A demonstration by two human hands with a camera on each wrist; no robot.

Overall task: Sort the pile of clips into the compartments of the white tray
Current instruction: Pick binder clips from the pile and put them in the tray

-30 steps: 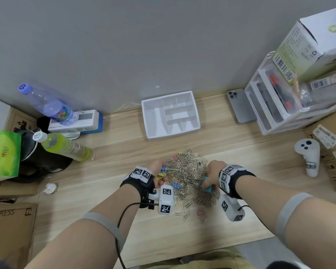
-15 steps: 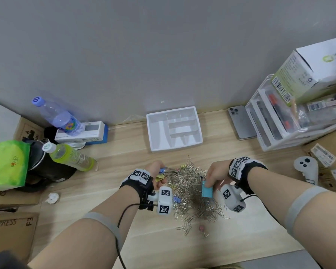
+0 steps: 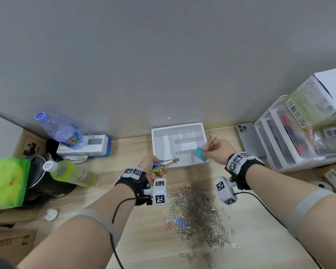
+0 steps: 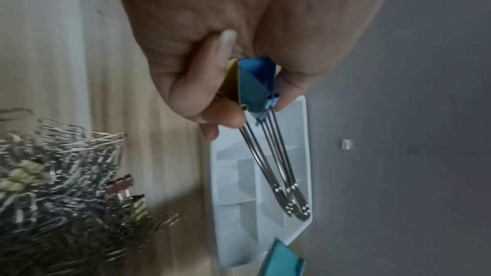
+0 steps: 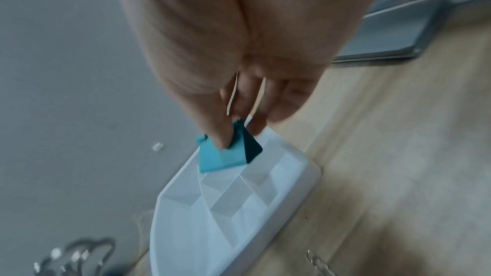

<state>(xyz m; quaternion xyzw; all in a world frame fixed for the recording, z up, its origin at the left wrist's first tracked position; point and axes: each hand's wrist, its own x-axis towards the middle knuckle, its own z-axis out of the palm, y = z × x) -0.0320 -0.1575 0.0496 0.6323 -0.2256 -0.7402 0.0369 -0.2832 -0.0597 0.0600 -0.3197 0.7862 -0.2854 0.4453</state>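
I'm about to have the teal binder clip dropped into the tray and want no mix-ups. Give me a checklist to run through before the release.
1. Right hand holds the teal binder clip by its wire handle: ok.
2. Clip is over the white tray, near its front right corner: ok.
3. Tray compartments look empty: ok.
4. Exact compartment below the clip: cannot tell.
5. Left hand grips the blue and yellow binder clips, short of the tray: ok.
6. Pile of clips lies clear of the tray: ok.

Soft even light; wrist views blurred; head view edge-warped.
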